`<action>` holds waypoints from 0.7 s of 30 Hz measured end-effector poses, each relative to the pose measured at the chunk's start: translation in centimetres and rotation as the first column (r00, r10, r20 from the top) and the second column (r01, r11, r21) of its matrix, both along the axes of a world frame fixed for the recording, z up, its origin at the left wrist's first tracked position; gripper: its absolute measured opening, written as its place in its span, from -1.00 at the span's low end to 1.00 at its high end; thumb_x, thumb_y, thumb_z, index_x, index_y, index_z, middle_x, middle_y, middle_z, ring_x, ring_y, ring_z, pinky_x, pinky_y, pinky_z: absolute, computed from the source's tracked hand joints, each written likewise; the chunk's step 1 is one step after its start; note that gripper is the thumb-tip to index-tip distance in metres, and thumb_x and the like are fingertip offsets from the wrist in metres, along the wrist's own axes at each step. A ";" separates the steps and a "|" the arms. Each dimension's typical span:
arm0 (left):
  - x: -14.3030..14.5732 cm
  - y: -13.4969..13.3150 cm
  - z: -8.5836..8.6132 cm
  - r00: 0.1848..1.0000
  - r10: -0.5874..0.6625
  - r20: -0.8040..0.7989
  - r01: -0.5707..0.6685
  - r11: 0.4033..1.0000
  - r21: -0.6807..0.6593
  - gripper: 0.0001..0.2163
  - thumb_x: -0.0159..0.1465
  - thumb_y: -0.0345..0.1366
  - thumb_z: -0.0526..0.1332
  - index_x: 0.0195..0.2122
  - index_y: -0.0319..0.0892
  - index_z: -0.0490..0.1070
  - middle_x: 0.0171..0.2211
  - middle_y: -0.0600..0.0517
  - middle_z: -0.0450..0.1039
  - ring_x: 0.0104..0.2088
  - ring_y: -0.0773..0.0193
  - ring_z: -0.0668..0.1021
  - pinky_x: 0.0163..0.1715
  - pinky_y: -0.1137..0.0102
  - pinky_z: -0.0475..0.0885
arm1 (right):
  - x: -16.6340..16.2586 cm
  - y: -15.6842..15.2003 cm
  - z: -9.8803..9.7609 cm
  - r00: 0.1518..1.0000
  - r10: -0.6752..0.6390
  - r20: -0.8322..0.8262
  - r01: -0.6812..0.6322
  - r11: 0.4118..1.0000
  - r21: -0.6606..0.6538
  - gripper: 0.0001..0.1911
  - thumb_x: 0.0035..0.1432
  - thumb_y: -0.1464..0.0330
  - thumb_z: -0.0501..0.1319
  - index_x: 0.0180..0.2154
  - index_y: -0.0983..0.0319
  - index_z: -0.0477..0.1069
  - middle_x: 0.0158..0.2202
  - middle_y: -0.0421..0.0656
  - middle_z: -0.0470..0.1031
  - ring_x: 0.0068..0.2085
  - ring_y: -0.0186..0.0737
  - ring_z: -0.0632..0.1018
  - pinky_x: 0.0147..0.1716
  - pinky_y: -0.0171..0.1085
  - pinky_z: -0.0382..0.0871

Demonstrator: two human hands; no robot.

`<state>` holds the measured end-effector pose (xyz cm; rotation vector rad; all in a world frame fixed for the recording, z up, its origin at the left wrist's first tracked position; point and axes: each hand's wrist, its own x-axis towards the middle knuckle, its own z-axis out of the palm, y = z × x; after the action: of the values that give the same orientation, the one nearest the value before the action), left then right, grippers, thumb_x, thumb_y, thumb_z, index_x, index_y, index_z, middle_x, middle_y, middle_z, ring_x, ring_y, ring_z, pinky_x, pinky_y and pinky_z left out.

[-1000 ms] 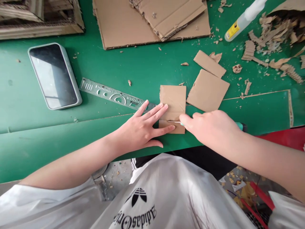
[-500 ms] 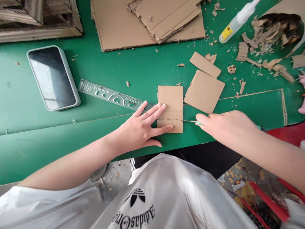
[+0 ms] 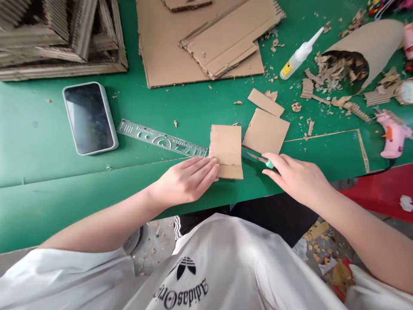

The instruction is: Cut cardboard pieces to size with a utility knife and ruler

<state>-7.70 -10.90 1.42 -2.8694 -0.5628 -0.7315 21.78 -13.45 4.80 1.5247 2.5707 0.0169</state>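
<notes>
Your left hand (image 3: 187, 181) lies flat on the worktop (image 3: 48, 172) by the near edge, about mid-width. Grip open: fingers straight and together, fingertips (image 3: 213, 168) touching the left edge of the cardboard piece (image 3: 226, 144) at its near end. Nothing held.

Cardboard piece: small rectangle, flat on the worktop, just in from the near edge. A cut runs across it close to its near end; can't tell if it goes right through.

Your right hand (image 3: 298, 176) is just right of the piece, not touching it. Grip closed on a knife (image 3: 263, 160) with a teal handle. The blade points to the far left, tip just short of the piece's right edge and low over the worktop; can't tell if it touches.

Around it:
- Stencil ruler (image 3: 161, 140) flat to the left, its right end meeting the piece's left edge.
- Phone (image 3: 90, 118) face up, further left.
- Two smaller cardboard offcuts (image 3: 266, 131) just beyond the knife, touching each other.
- Big cardboard sheets (image 3: 200, 47) stacked at the far edge.
- Glue bottle (image 3: 298, 55) on its side to their right, beside a cardboard cone (image 3: 374, 41) full of scraps.
- Pink glue gun (image 3: 392, 133) near the right edge.
- Corrugated stack (image 3: 58, 38) at the far left corner.
</notes>
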 end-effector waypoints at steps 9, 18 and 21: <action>-2.8 1.9 1.3 0.385 0.794 0.470 -0.453 0.607 -0.653 -0.73 0.35 -0.14 0.05 -0.30 -0.17 0.45 -0.63 0.15 0.41 -0.63 0.44 0.47 -0.64 0.52 0.35 | -3.6 0.4 -3.0 0.988 0.140 0.059 -0.151 0.952 0.265 -0.62 0.26 0.21 0.05 0.06 0.15 0.36 -0.43 -0.12 0.43 -0.45 -0.21 0.45 -0.48 -0.24 0.17; -1.3 1.5 -0.4 0.464 0.808 0.363 -0.201 0.495 -0.845 -0.68 0.33 -0.03 0.00 -0.29 -0.15 0.39 -0.54 0.11 0.45 -0.62 0.39 0.49 -0.60 0.49 0.39 | -7.1 3.5 1.6 0.825 0.261 -0.502 0.006 0.883 0.469 -0.75 0.17 0.29 0.20 -0.12 0.26 0.42 -0.21 -0.02 0.51 -0.12 -0.16 0.49 -0.11 -0.20 0.38; -1.0 0.6 0.1 0.563 0.741 0.366 -0.278 0.587 -0.761 -0.72 0.35 -0.14 -0.01 -0.27 -0.18 0.40 -0.55 0.10 0.46 -0.56 0.39 0.50 -0.54 0.51 0.37 | -8.9 5.2 3.6 0.780 0.204 -0.591 -0.003 0.946 0.323 -0.59 0.17 0.17 0.18 -0.01 0.26 0.35 -0.09 0.00 0.50 -0.04 -0.13 0.48 -0.06 -0.18 0.35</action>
<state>-8.70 -10.33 1.49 -2.4807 -2.0784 -1.6933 12.87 -8.21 8.40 1.7095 3.3087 -0.0955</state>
